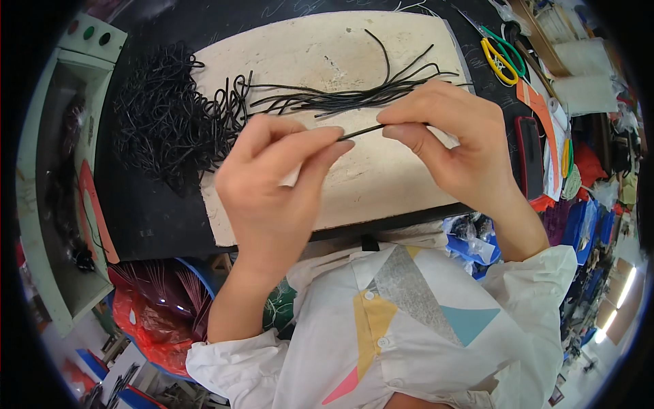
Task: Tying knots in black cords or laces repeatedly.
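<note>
Between my two hands a short stretch of thin black cord is held, running nearly straight. My left hand pinches one end between thumb and forefinger. The fingers of my right hand pinch it a little farther right. Both hands are above a cream-coloured board. Just beyond them, loose straight black cords lie in a bundle across the board. To the left is a large tangled heap of black cord, partly on the board and partly on the black table.
Scissors with yellow and green handles lie at the table's far right. Below them is a dark red-edged case. A grey metal housing stands at the left, and a bin with red plastic stands below the table edge.
</note>
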The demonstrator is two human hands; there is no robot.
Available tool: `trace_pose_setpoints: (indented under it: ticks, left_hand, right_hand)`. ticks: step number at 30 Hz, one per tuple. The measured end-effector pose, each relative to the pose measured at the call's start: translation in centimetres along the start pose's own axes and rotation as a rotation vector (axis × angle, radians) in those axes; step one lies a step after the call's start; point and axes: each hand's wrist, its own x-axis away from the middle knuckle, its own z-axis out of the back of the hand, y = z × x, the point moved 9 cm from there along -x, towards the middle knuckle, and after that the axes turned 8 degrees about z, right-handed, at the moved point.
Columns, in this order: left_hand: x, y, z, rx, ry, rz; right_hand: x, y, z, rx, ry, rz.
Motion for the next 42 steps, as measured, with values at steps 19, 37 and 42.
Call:
trace_pose_setpoints:
  ticks: [19, 37, 42]
  left_hand:
    - [3.8, -4.6, -4.1, 0.947, -0.255, 0.629]
    - [5.3, -5.0, -4.1, 0.835, -0.123, 0.512]
    - [5.7, -5.5, -4.2, 0.824, -0.139, 0.52]
  right_hand:
    - [5.3, 3.1, -6.4, -1.093, 0.029, -0.778]
    - [6.7, 3.1, -6.7, -1.204, 0.171, -0.821]
    - [7.5, 3.4, -6.7, -1.148, 0.259, -0.837]
